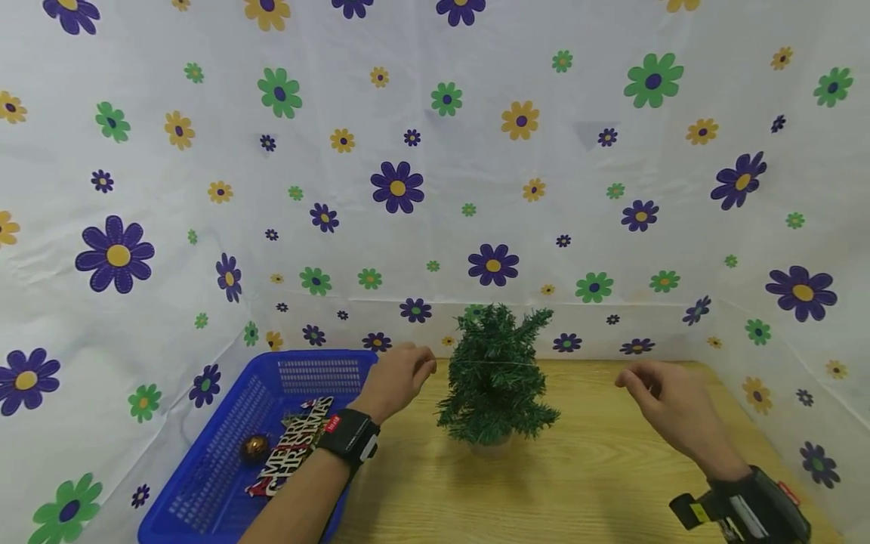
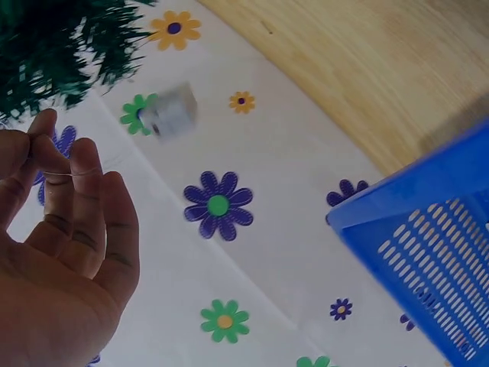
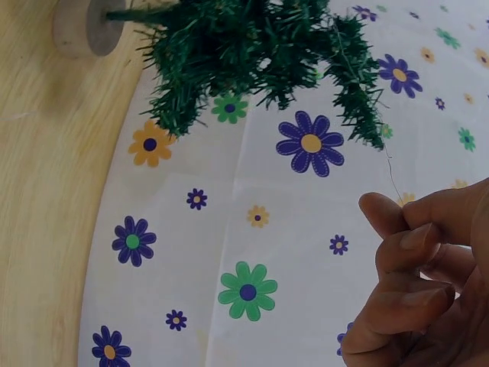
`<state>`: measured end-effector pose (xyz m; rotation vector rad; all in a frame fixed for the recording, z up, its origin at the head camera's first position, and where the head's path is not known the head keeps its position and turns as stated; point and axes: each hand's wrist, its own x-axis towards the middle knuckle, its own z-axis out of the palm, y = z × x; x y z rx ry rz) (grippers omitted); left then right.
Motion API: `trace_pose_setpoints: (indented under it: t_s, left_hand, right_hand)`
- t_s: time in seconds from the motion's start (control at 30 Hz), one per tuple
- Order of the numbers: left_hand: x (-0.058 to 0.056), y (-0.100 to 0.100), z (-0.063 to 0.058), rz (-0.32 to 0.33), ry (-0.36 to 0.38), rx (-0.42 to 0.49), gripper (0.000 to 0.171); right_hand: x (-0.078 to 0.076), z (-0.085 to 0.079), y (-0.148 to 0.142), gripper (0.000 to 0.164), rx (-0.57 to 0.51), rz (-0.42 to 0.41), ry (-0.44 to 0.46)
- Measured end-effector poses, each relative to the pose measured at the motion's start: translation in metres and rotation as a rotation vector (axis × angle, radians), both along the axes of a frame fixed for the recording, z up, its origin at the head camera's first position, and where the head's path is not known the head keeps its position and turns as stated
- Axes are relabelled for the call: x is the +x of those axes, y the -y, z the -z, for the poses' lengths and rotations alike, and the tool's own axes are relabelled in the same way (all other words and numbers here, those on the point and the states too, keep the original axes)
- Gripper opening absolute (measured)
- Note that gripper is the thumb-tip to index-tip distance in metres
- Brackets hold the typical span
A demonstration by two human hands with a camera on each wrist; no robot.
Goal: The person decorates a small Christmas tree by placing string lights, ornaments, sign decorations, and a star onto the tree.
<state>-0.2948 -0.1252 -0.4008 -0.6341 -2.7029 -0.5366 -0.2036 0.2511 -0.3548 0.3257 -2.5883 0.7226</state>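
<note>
A thin wire point(image 1: 503, 363) crosses in front of the tree point(image 1: 495, 393), pinched by the fingers of the left hand point(image 1: 396, 378) and right hand point(image 1: 673, 412). The tree stands on the surface point(image 1: 598, 468) between the 2 hands. Only the left wrist view shows wire across the finger fronts; only the head view shows a bauble point(image 1: 254, 449) inside the basket point(image 1: 306, 355).

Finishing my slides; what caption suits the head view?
Left hand and right hand hold a thin strand across a small green tree, blue basket at left.
</note>
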Motion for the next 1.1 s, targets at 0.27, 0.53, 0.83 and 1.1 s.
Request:
trace_pose_setpoints:
  t_s: [0.27,0.53,0.83,1.1]
  left_hand:
    - [-0.006,0.000,0.009,-0.029,-0.009,0.067,0.015]
    - [-0.011,-0.001,0.020,0.028,0.035,0.030,0.015]
    - [-0.008,-0.002,0.031,0.042,0.165,-0.045,0.017]
    - [-0.007,-0.003,0.049,0.093,0.179,0.002,0.017]
  right_hand:
    - [-0.008,0.005,0.005,0.017,0.023,0.000,-0.018]
    - [-0.014,0.014,0.004,0.014,0.045,0.000,-0.031]
    - [-0.022,0.040,0.005,0.012,0.059,-0.033,0.021]
    - [-0.028,0.054,0.002,0.011,0.052,-0.045,0.082]
